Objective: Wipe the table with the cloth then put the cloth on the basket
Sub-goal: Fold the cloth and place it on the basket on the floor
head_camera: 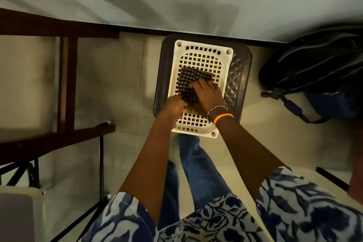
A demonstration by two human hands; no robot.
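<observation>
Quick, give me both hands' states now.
Left hand: closed, pinching the cloth.
Right hand: on the cloth; gripping or pressing cannot be told.

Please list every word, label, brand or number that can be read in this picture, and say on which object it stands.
No text can be read anywhere.
The white basket, the checked cloth and the orange wristband show no writing.
The bag at the right may carry a small pale mark on its blue part: too blurred to read.

Pale tiled floor [110, 76], wooden frame [66, 84], black backpack [314, 65].
</observation>
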